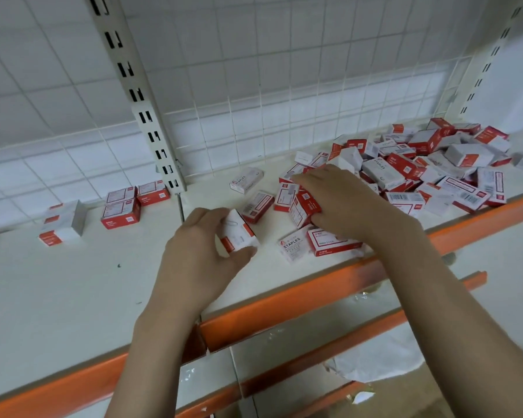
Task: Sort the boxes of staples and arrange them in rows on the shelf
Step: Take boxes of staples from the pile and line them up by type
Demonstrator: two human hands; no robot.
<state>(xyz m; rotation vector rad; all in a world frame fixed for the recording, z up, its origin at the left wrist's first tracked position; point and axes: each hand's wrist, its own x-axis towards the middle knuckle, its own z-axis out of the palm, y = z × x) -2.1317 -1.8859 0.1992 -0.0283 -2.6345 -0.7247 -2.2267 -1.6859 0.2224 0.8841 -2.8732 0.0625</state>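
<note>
Nearest, my left hand (pixel 198 254) pinches one staple box (pixel 237 233) between thumb and curled fingers, lifted for sorting. Just right, my right hand (pixel 341 203) lies palm-down on the pile's near edge, fingers apparently curled round a red box (pixel 304 206). Farther right: the unsorted heap (pixel 429 167). Far left: sorted stacks (pixel 121 206) on the shelf (pixel 73 282).

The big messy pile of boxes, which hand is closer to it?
Right. The right hand rests on boxes at the big pile's near edge; the left hand holds a box farther left, apart from it.
</note>
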